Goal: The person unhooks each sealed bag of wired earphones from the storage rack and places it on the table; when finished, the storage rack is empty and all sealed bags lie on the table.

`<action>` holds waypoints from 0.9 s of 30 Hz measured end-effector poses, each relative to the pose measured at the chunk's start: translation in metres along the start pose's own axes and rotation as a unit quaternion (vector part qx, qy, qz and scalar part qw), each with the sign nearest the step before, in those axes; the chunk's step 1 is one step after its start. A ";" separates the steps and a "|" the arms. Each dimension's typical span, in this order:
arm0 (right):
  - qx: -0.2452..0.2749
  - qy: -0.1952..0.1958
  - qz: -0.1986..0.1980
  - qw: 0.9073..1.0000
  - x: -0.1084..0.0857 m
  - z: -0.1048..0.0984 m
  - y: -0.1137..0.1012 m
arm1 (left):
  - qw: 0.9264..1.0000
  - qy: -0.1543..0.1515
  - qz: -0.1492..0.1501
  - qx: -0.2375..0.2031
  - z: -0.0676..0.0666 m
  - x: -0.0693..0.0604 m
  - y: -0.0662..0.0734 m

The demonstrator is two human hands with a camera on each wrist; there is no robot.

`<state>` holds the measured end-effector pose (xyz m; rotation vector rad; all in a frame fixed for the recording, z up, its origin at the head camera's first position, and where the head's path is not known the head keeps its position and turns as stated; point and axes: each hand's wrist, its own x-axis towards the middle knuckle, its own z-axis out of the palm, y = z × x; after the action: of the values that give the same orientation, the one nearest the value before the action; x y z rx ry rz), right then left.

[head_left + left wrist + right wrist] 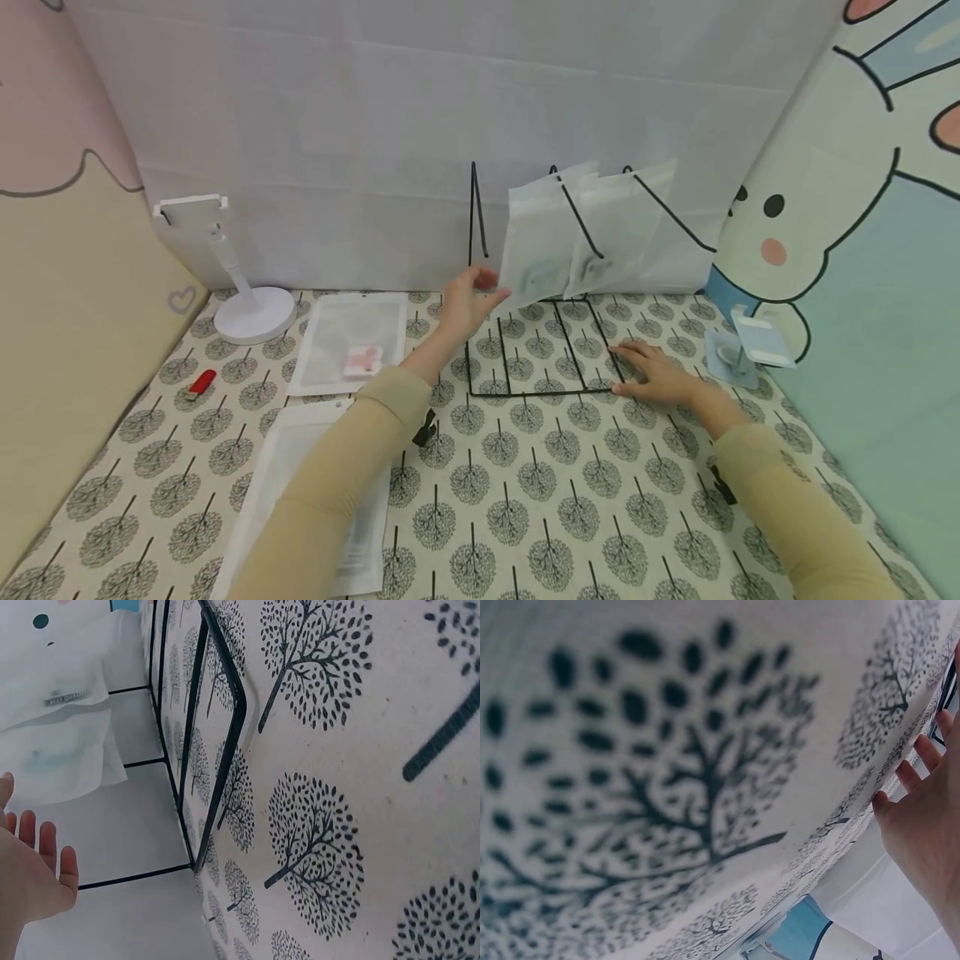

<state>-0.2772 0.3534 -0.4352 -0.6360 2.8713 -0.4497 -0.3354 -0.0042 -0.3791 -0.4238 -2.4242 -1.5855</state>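
A black wire rack (546, 393) stands on the patterned cloth against the back wall, with hooks slanting up from it. Two translucent white zip bags hang on the rack: the nearer bag (534, 225) in the middle, the other bag (628, 218) to its right. Each has a small, blurry item inside. My left hand (465, 307) is raised by the lower left edge of the nearer bag, fingers loosely extended; its thumb tip is close to the bag, contact unclear. On the rack's front right corner rests my right hand (658, 375), fingers spread along the base bar.
Left lie a flat white bag (348, 321) holding a pink-and-white item (363, 362) and another bag (277, 475) under my left forearm. Farther left are a red USB stick (201, 384) and a white phone stand (258, 315). A small pale-blue stand (731, 358) is at right.
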 end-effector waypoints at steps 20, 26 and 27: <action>-0.003 0.001 -0.003 1.000 -0.001 0.001 0.001 | 0.999 0.042 0.021 0.016 0.006 -0.004 -0.001; -0.005 -0.001 -0.001 1.000 0.000 0.000 -0.001 | 0.999 0.035 0.007 0.023 -0.004 -0.006 0.000; -0.006 -0.001 0.000 1.000 0.000 0.000 0.000 | 0.999 0.032 0.004 0.019 -0.006 -0.006 0.000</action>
<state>-0.2768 0.3532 -0.4356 -0.6389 2.8739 -0.4314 -0.3294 -0.0100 -0.3789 -0.3697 -2.3976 -1.5221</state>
